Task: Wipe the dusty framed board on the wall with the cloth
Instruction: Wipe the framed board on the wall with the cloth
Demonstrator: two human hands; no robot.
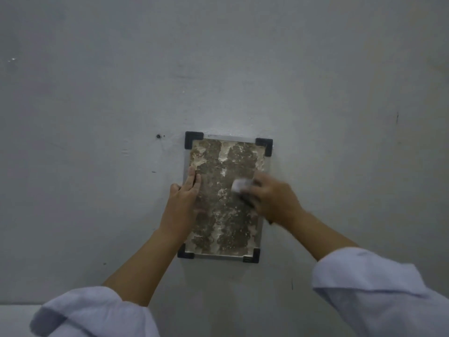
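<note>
A small framed board [226, 166] hangs on the grey wall, with a silver frame, black corner caps and a surface mottled brown and white with dust. My left hand [184, 198] lies flat against the board's left edge, fingers together and pointing up. My right hand [272, 198] is blurred and presses a small pale cloth [239, 185] onto the right half of the board; most of the cloth is hidden under the fingers.
The bare grey wall [340, 117] fills the view. A small screw hole [158, 136] sits left of the board's top corner. A pale ledge or floor strip [17, 317] shows at the bottom left. Both forearms wear rolled light-blue sleeves.
</note>
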